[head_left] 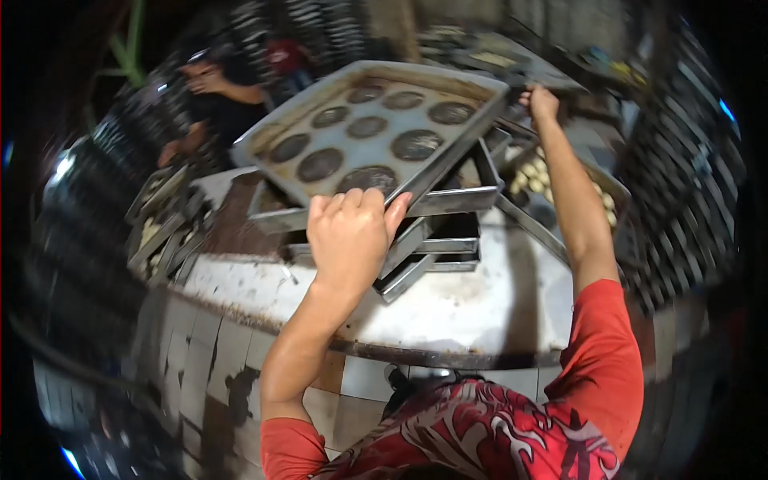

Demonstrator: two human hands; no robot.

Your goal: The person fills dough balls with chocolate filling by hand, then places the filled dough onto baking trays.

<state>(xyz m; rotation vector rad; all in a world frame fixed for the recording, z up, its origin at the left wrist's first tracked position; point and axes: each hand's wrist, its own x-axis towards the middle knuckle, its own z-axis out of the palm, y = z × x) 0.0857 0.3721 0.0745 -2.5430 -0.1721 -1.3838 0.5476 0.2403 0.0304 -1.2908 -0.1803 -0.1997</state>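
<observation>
A large metal baking tray (320, 104) with several dark round marks on its floor is tilted above a stack of similar trays (436, 244). My left hand (350, 232) grips the tray's near edge, fingers curled over the rim. My right hand (542, 102) holds its far right corner, arm stretched out. The stack rests on a worn white counter (472, 308).
Another person in a dark shirt (224, 100) stands at the far left behind the counter. More trays (164, 228) lie at the left edge. A tray with pale dough pieces (536, 178) sits to the right of the stack. Tiled wall fronts the counter below.
</observation>
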